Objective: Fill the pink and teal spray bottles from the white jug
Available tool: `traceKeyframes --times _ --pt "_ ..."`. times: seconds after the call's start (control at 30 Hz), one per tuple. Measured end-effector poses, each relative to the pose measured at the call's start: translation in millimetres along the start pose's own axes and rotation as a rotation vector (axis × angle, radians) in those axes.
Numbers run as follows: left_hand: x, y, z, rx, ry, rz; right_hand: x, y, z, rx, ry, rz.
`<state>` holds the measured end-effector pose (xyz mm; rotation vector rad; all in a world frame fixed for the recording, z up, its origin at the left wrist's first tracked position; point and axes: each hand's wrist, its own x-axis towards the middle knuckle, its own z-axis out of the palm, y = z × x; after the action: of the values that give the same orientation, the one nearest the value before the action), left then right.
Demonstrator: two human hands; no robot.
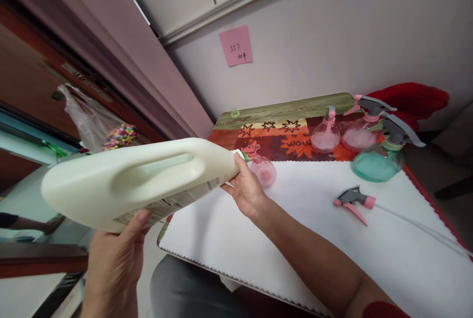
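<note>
A large pale green detergent jug (177, 165) is tilted nearly onto its side above the table's left part. My left hand (118, 259) supports it from below near the base, thumb along its label. My right hand (246, 185) is wrapped round the neck end, where a bit of green shows at the mouth. Just past the mouth, a small round pink bottle (264, 170) stands without its spray head, partly hidden by my right hand. A loose trigger spray head (353, 202), pink and grey with a long clear tube, lies to the right on a white sheet (295, 229).
Two pink spray bottles (325, 138) (360, 133) and a green spray bottle (379, 163) stand at the back right. A small green cap (235, 112) sits at the back left. A plastic bag (86, 116) hangs on the left; a pink note (235, 46) is on the wall.
</note>
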<state>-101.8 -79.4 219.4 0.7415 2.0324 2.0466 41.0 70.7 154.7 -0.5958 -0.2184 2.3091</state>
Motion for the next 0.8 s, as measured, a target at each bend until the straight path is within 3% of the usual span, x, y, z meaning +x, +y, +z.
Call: traceKeyframes --times 0.8 --pt "-3.0 4.1 2.2 -0.063 -0.055 0.074 -3.6 -2.9 1.2 -0.005 -0.011 0.012"
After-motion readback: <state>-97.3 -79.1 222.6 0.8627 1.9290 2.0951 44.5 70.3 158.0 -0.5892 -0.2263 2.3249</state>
